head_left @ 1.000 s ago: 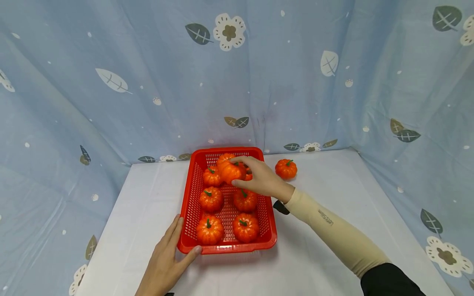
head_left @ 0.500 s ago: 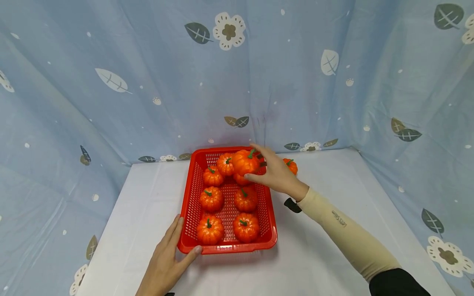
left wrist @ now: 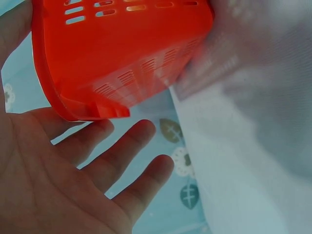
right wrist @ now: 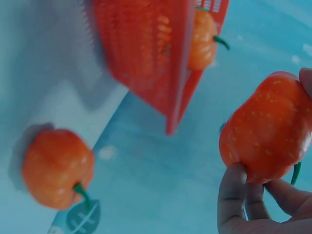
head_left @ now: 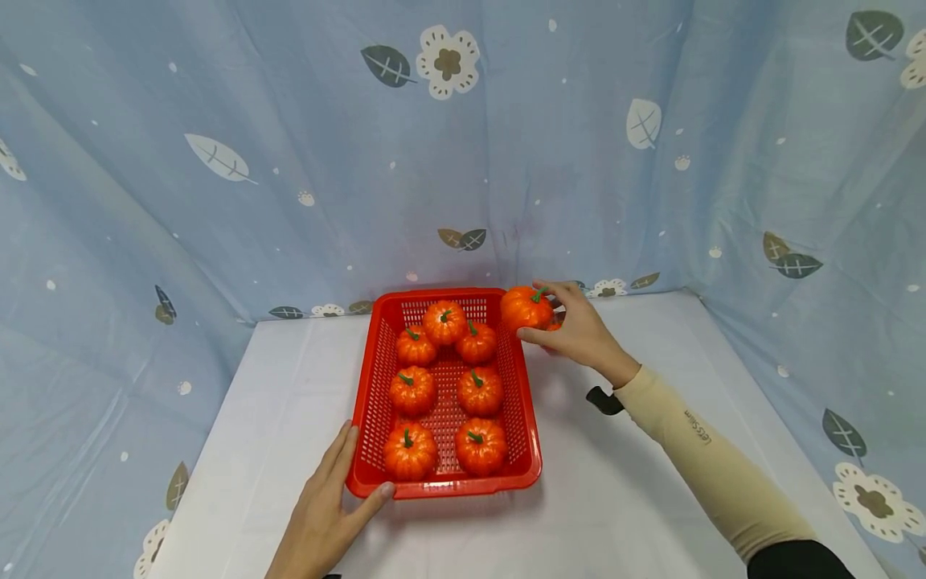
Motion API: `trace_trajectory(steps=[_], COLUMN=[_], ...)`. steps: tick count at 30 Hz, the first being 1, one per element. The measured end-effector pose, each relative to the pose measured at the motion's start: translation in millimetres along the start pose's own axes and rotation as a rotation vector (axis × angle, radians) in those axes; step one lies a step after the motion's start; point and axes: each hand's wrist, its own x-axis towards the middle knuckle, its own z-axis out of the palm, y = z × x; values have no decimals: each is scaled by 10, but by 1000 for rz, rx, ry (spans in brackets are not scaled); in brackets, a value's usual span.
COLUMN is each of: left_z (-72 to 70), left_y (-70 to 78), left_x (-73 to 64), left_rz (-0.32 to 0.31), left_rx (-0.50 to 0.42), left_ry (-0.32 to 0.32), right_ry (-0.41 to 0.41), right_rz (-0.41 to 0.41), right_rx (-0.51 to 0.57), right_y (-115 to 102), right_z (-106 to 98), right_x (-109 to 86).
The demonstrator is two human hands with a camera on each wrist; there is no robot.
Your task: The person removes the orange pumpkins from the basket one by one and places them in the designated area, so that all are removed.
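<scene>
My right hand (head_left: 587,336) pinches a small orange toy pumpkin (head_left: 525,309) with a green stem, just above the right rim of the red plastic basket (head_left: 444,488). In the right wrist view the fingers (right wrist: 231,195) press the side of this pumpkin (right wrist: 268,129), clear of the basket. Several similar pumpkins (head_left: 412,391) sit inside the basket in two columns, with one (head_left: 444,322) at the far end between them. My left hand (head_left: 321,515) touches the basket's near left corner, fingers extended; its thumb lies at the near rim.
Another pumpkin (right wrist: 57,168) rests on the white tabletop (head_left: 615,498) right of the basket; in the head view the right hand mostly covers it. A blue patterned curtain (head_left: 347,185) hangs behind and at the sides of the table.
My right hand has carried the pumpkin from above the basket's far end rightward to its right rim, uncovering the pumpkins there. My left hand and the basket have stayed put.
</scene>
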Motion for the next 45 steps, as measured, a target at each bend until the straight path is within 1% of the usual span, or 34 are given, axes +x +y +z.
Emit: trace_trajectory(steps=[4, 8, 14, 16, 22, 28, 33, 38, 40, 45], left_z=[-5, -7, -6, -5, 15, 19, 12, 6, 5, 9], left_y=[3, 10, 12, 12, 1, 10, 21, 27, 27, 28], left_x=[4, 1, -5, -8, -13, -2, 7, -1, -3, 7], left_rz=[1, -10, -9, -14, -8, -14, -28, -41, -42, -32], left_rx=[-3, -1, 1, 4, 14, 12, 9, 9, 12, 7], left_ry=[-1, -8, -6, -6, 10, 5, -3, -11, -9, -2], right_ry=[31, 63, 111, 130, 169, 207, 232, 225, 219, 191], right_rz=[34, 45, 6, 5, 83, 128, 149, 178, 201, 291], right_rx=[13, 5, -45, -73, -136, -189, -201, -220, -231, -240], right_y=[136, 277, 540, 655, 993, 1231, 1350, 1427, 1463, 1596], right_z=[-92, -163, -243, -258, -299, -391, -450, -455, -443, -393], right_x=[-25, -58, -90, -90, -125, -154, -163, -152, -141, -115])
